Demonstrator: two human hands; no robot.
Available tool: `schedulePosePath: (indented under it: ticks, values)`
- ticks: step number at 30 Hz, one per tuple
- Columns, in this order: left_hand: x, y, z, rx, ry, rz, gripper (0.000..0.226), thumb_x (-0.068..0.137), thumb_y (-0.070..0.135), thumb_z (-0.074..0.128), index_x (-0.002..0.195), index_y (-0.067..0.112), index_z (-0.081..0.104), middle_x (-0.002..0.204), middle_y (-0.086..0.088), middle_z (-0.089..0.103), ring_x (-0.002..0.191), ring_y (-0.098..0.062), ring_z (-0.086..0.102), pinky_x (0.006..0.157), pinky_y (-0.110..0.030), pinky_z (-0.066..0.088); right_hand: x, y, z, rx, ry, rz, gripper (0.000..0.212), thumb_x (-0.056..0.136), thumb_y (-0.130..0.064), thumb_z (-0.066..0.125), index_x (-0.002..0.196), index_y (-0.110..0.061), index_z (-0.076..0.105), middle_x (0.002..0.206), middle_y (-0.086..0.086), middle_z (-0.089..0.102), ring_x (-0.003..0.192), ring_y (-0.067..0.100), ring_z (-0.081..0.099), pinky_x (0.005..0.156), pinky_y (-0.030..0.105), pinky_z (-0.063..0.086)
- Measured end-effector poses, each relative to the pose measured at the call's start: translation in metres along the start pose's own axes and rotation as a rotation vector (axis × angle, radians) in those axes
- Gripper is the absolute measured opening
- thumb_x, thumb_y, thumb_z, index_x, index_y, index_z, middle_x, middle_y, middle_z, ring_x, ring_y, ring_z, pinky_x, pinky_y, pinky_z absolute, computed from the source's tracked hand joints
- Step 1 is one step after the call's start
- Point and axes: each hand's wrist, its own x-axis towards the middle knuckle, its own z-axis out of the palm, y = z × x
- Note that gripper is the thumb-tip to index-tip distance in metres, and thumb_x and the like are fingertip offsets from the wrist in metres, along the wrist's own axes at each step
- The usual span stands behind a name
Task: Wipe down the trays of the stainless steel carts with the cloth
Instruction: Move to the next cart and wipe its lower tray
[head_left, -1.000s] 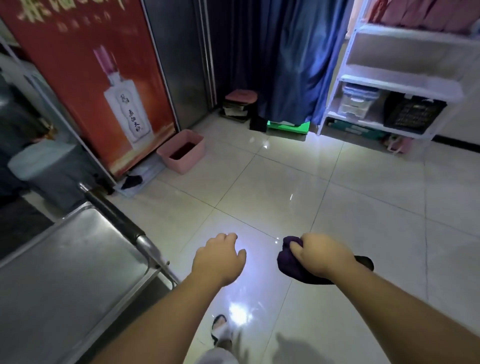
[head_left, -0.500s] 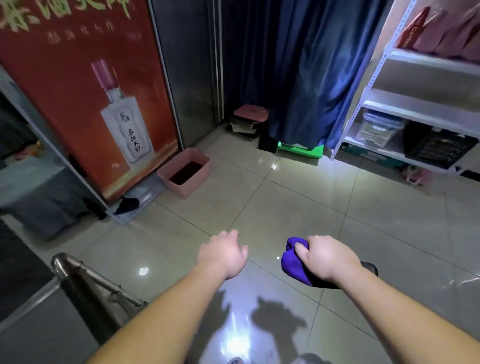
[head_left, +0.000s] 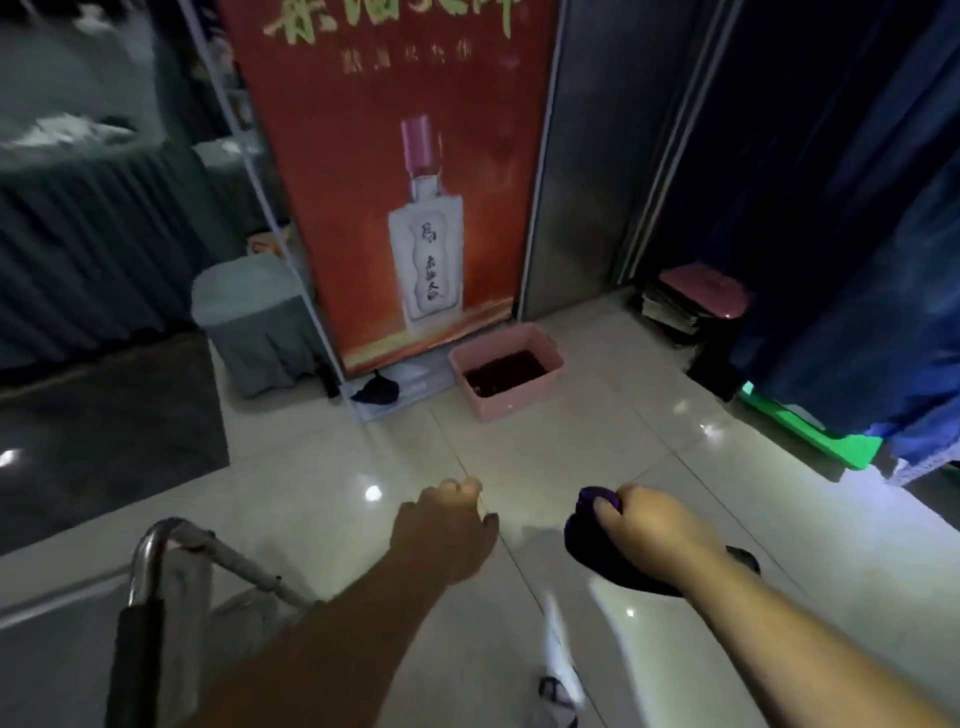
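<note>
Currently, the right hand grips the bunched cloth, the left hand hangs loosely curled and empty, and the cart handle down-left of it risks a collision.

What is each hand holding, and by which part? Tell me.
The right hand grips the purple cloth, bunched, its fingers curled over the top; the rest hangs under the palm. The left hand holds nothing.

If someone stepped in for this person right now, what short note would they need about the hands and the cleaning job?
Right hand: grips the bunched purple cloth, held in the air above the floor tiles.
Left hand: holds nothing, fingers loosely curled.
Stainless steel cart: only its handle corner shows at lower left; its trays are out of view.
Done: cannot tell from this view.
Left: bring the cloth to the cart and wipe the trays.
</note>
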Motion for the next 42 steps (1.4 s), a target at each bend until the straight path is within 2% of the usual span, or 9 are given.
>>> schedulePosePath:
  ticks: [2,6,12,17,26,29,34,38,42]
  values:
    - [0.019,-0.008,-0.012,-0.024,0.010,-0.092,0.056,0.102,0.057,0.039,0.148,0.027,0.043,0.140,-0.003,0.055,0.127,-0.027,0.055,0.102,-0.041,0.046,0.048,-0.016,-0.019,-0.029,-0.023,-0.098,0.047,0.102,-0.052,0.033,0.077,-0.019,0.055,0.073,0.000,0.060,0.073,0.023,0.062,0.065,0.031,0.049]
    - [0.045,-0.037,-0.044,-0.084,0.044,-0.281,0.054,0.103,0.055,0.039,0.149,0.027,0.042,0.138,-0.002,0.055,0.125,-0.027,0.055,0.100,-0.042,0.044,0.123,-0.074,-0.046,-0.018,-0.086,-0.268,0.051,0.104,-0.052,0.034,0.081,-0.016,0.061,0.079,0.001,0.066,0.076,0.020,0.064,0.079,0.036,0.056]
    - [0.086,-0.109,-0.070,-0.177,0.034,-0.489,0.059,0.104,0.054,0.038,0.156,0.026,0.034,0.146,-0.002,0.051,0.129,-0.028,0.052,0.101,-0.044,0.043,0.202,-0.186,-0.065,-0.155,-0.120,-0.507,0.049,0.102,-0.050,0.035,0.076,-0.016,0.058,0.073,0.003,0.063,0.070,0.021,0.061,0.073,0.037,0.054]
    - [0.140,-0.188,-0.097,-0.221,0.077,-0.544,0.056,0.104,0.053,0.039,0.153,0.027,0.038,0.145,-0.001,0.053,0.127,-0.026,0.054,0.098,-0.042,0.044,0.266,-0.283,-0.076,-0.227,-0.080,-0.576,0.048,0.101,-0.050,0.035,0.077,-0.017,0.059,0.072,0.003,0.062,0.067,0.020,0.060,0.060,0.034,0.044]
    - [0.204,-0.322,-0.170,-0.226,0.076,-0.601,0.055,0.104,0.053,0.035,0.151,0.024,0.041,0.146,-0.003,0.052,0.127,-0.027,0.053,0.098,-0.043,0.044,0.337,-0.446,-0.099,-0.271,-0.126,-0.619,0.041,0.103,-0.047,0.038,0.080,-0.019,0.057,0.075,-0.002,0.057,0.068,0.015,0.053,0.060,0.032,0.036]
    - [0.215,-0.365,-0.185,-0.258,0.084,-0.663,0.058,0.104,0.054,0.035,0.154,0.025,0.038,0.151,-0.004,0.049,0.131,-0.028,0.052,0.101,-0.045,0.045,0.363,-0.500,-0.099,-0.334,-0.153,-0.678,0.040,0.103,-0.045,0.036,0.082,-0.019,0.059,0.078,-0.001,0.061,0.073,0.019,0.057,0.067,0.033,0.045]
    - [0.234,-0.441,-0.202,-0.338,0.135,-0.826,0.056,0.103,0.053,0.036,0.151,0.025,0.042,0.147,-0.004,0.052,0.129,-0.028,0.053,0.101,-0.044,0.045,0.408,-0.602,-0.096,-0.423,-0.169,-0.813,0.046,0.095,-0.051,0.033,0.090,-0.020,0.067,0.086,0.003,0.069,0.077,0.023,0.063,0.077,0.037,0.056]
    - [0.251,-0.503,-0.217,-0.388,0.179,-0.986,0.057,0.103,0.053,0.037,0.151,0.024,0.042,0.148,-0.005,0.052,0.129,-0.030,0.054,0.100,-0.045,0.045,0.442,-0.699,-0.097,-0.481,-0.220,-0.941,0.041,0.098,-0.044,0.035,0.083,-0.014,0.058,0.079,0.004,0.062,0.073,0.023,0.060,0.068,0.037,0.050]
    - [0.252,-0.541,-0.227,-0.488,0.204,-1.190,0.057,0.103,0.054,0.036,0.153,0.026,0.040,0.149,-0.005,0.050,0.131,-0.030,0.053,0.102,-0.044,0.046,0.462,-0.791,-0.083,-0.567,-0.305,-1.122,0.032,0.103,-0.032,0.033,0.102,-0.007,0.053,0.092,0.010,0.062,0.086,0.031,0.063,0.068,0.038,0.047]
